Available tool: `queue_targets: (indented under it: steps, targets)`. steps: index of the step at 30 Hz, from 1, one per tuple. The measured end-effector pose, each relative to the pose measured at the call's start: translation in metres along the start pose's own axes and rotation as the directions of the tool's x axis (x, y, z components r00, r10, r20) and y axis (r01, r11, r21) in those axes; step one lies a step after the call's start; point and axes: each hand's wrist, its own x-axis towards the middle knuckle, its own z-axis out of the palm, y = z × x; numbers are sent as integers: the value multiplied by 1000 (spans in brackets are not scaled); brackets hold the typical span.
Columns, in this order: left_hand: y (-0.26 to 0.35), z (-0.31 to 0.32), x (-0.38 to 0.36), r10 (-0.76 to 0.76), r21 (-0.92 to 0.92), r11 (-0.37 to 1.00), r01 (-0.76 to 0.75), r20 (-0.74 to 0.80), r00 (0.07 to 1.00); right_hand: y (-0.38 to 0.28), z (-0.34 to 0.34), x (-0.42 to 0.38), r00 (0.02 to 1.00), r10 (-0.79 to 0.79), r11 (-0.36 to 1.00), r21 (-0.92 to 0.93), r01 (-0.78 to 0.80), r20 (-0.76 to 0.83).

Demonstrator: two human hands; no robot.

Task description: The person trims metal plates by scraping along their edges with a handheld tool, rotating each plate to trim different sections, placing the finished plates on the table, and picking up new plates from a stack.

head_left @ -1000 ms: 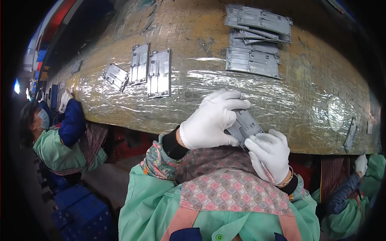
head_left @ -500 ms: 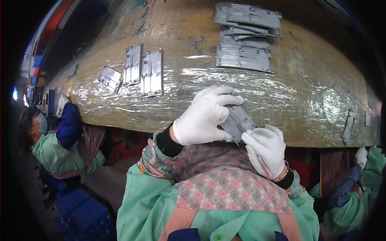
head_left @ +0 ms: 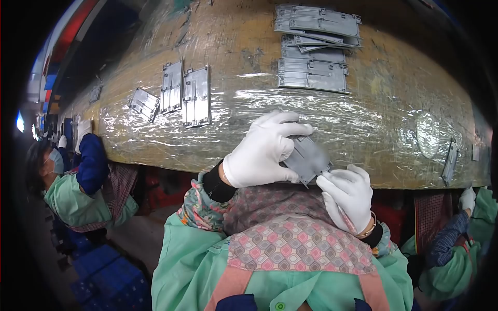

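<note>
Two gloved hands share one grey plastic part (head_left: 307,159) at the near edge of the film-wrapped table (head_left: 249,124). The left hand (head_left: 262,153) is closed over the part's left end, fingers curled across its top; the right hand (head_left: 346,194) pinches its lower right corner between thumb and fingertips. The part sits tilted, partly over the table edge and above the person's lap.

The likeliest trouble is a slip: smooth gloves on thin plastic, held only at one corner on the right, could let the part twist free and drop between table and apron. Pressing or bending too hard at that corner could also crack or warp such a thin piece. The glossy film gives little friction if the part is laid down near the edge.

Farther off, a pile of grey parts (head_left: 314,52) lies far right and a pair of flat parts (head_left: 187,93) lies left. Co-workers sit at the left (head_left: 78,181) and right (head_left: 456,249).
</note>
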Motion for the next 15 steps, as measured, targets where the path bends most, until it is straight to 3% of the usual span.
queue_targets:
  steps: [15]
  targets:
    - [10, 3, -5, -12, 106, 994, 20, -75, 997, -3, 15, 12, 995, 15, 1000, -4, -16, -95]
